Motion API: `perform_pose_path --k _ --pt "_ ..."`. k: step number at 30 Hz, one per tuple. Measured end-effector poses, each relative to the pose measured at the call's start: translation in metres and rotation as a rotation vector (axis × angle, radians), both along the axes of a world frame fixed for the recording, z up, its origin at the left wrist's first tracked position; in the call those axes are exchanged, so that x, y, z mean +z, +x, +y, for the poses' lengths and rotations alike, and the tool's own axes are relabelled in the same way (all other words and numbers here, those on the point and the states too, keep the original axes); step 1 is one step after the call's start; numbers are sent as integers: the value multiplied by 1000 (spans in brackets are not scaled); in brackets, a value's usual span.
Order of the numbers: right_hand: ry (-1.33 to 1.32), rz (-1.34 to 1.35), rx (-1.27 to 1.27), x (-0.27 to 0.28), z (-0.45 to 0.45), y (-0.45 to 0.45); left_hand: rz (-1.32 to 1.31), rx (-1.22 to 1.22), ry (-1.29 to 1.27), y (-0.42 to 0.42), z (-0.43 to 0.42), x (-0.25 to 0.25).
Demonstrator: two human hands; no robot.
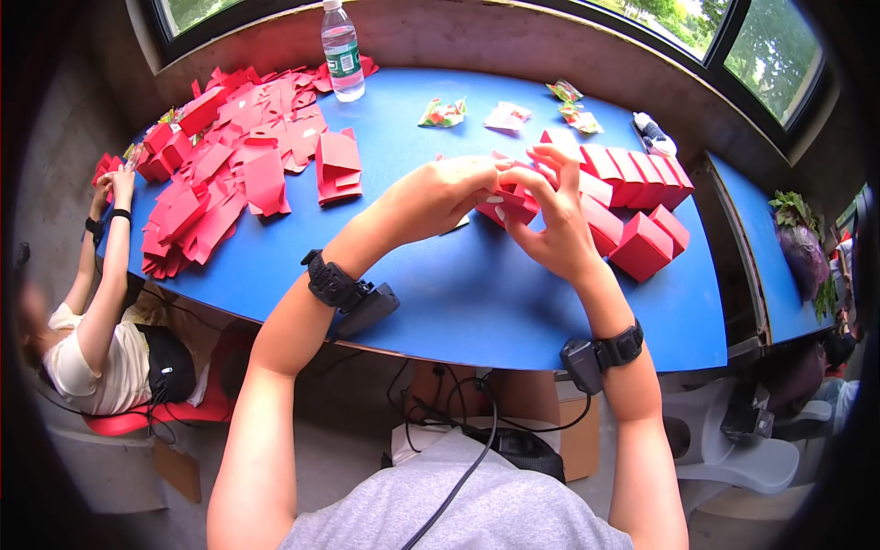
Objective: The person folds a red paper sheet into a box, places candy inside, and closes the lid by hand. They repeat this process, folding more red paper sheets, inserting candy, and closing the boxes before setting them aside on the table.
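My left hand [438, 197] and my right hand [561, 225] meet above the table, both with bent fingers on a small red paper box [519, 207]. Fingers cover much of this box, so I cannot tell whether its flaps are closed. Just right of my right hand stand folded red boxes [641, 247], with a row of more red boxes [646, 176] behind them. To the left of my hands, one flattened red box [338, 166] lies apart from a big heap of flat red card pieces [220, 174].
A water bottle [343, 55] stands at the back of the blue table [440, 302]. Several small wrapped packets [507, 116] lie along the far side, near a dark and white object [654, 134]. Another person's hands [117, 186] work at the left end. Cables hang below the table.
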State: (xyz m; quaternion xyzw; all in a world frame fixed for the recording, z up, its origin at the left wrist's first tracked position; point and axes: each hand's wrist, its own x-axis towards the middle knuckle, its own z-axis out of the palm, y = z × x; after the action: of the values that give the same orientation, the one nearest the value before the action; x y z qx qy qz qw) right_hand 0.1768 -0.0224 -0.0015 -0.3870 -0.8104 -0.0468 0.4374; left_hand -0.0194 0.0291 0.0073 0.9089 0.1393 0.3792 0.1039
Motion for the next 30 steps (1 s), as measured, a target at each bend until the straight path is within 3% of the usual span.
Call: perform_pose_path --k 13,21,25,30 --pt "-50 -111 -81 7 -2 6 -13 -9 -29 4 -4 2" --pt "50 -139 -81 18 -9 9 48 18 60 1 -3 1" --pt "92 -84 -33 18 -8 9 21 31 164 0 2 1" --pt "102 43 -13 21 -11 11 14 50 119 -5 9 0"
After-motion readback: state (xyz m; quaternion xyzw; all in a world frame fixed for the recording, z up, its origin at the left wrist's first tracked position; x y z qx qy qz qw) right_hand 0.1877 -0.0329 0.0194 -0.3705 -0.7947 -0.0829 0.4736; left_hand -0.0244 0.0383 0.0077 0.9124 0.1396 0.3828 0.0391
